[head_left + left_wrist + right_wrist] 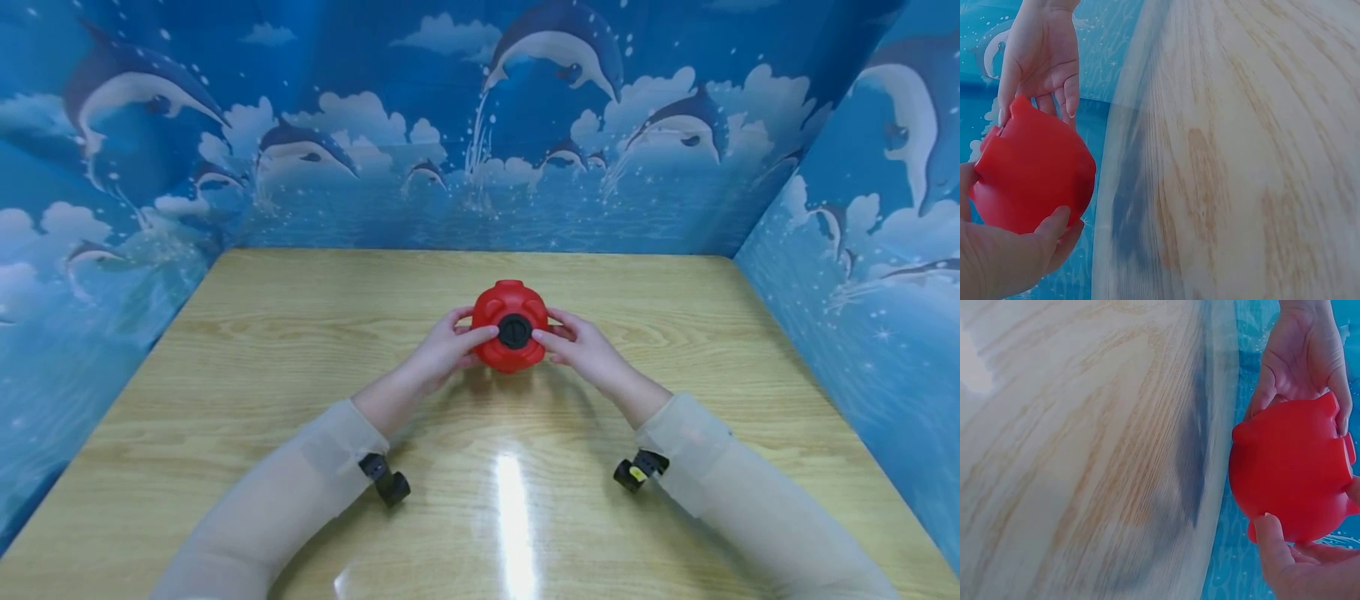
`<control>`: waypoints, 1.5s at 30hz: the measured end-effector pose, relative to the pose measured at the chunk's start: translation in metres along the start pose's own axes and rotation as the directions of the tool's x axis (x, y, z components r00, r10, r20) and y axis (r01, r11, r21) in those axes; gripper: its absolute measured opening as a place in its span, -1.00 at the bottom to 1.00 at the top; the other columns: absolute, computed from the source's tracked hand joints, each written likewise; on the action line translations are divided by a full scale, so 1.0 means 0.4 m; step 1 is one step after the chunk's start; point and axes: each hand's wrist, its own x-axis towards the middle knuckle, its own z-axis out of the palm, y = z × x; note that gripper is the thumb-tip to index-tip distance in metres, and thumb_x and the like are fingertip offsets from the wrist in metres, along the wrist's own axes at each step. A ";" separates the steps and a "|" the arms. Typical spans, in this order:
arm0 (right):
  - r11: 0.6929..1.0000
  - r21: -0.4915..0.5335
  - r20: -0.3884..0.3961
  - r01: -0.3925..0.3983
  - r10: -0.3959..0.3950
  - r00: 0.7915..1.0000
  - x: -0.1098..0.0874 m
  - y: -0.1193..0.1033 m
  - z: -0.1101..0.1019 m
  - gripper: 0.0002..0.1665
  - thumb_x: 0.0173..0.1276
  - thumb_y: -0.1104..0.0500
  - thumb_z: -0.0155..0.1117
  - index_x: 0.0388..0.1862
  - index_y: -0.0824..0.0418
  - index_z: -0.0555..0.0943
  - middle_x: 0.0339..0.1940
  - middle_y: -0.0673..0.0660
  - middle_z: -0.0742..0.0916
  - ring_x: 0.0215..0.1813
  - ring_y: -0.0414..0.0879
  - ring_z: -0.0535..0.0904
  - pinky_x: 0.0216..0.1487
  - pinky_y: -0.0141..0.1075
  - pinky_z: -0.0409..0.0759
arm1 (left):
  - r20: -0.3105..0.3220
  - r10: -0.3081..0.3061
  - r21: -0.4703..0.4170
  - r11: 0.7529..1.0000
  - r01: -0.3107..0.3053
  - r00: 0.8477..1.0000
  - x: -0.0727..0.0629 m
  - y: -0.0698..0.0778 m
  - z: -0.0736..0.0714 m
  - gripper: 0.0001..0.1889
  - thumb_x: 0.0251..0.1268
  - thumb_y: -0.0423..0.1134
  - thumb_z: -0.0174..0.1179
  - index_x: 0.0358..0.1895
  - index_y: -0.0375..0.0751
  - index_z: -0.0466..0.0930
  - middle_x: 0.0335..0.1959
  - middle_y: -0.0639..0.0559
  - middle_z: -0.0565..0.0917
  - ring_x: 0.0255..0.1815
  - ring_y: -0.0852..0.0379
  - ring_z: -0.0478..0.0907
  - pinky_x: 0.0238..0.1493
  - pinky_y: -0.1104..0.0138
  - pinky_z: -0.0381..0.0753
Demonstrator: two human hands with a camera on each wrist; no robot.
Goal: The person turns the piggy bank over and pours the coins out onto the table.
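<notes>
A red, rounded piggy bank (491, 310) is held up above the wooden table, with its black round plug (514, 332) facing up toward the head camera. On its left side my left hand (450, 343) grips it, thumb at the edge of the plug. My right hand (585, 346) holds the opposite side, its thumb also by the plug. From the left wrist view, the smooth red body of the piggy bank (1041, 169) sits between both hands. Short stubs on the piggy bank (1291, 469) show in the right wrist view; its far side is hidden.
The wood-grain table (300, 333) spreads out below, with a bright light reflection near its front. A blue dolphin-print backdrop (450, 192) stands behind the table and along both sides. Small black wrist cameras (386, 480) sit on the pale sleeves (300, 483).
</notes>
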 end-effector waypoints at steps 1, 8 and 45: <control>1.000 -0.001 -0.001 0.001 -0.001 1.000 0.000 0.000 0.000 -0.13 0.35 -0.11 0.14 0.49 0.17 0.03 0.38 0.28 0.31 0.23 0.12 0.40 0.17 -0.05 0.43 | -0.001 -0.003 0.001 1.000 0.003 1.000 0.000 0.000 0.000 -0.28 0.21 -0.18 0.26 0.37 -0.12 0.09 0.12 -0.16 0.46 -0.03 -0.02 0.57 -0.08 0.23 0.60; 1.000 0.007 -0.012 -0.007 0.007 1.000 -0.002 -0.002 0.003 -0.14 0.34 -0.09 0.16 0.48 0.15 0.06 0.37 0.25 0.33 0.24 0.10 0.39 0.16 -0.04 0.43 | -0.001 -0.006 0.003 1.000 0.006 1.000 0.000 -0.001 0.002 -0.28 0.20 -0.19 0.27 0.37 -0.10 0.08 0.09 -0.16 0.49 -0.04 -0.01 0.57 -0.08 0.24 0.60; 0.761 -0.480 -0.243 0.437 -0.594 0.767 -0.039 -0.030 0.050 -0.68 0.22 0.25 0.33 -0.02 0.21 0.65 -0.10 0.12 0.55 -0.14 0.01 0.46 -0.33 -0.18 0.49 | -0.027 -0.017 -0.056 0.998 0.015 0.999 -0.004 -0.002 0.010 -0.33 0.20 -0.14 0.26 0.34 -0.06 0.16 0.12 -0.12 0.48 0.01 -0.04 0.54 0.01 0.20 0.55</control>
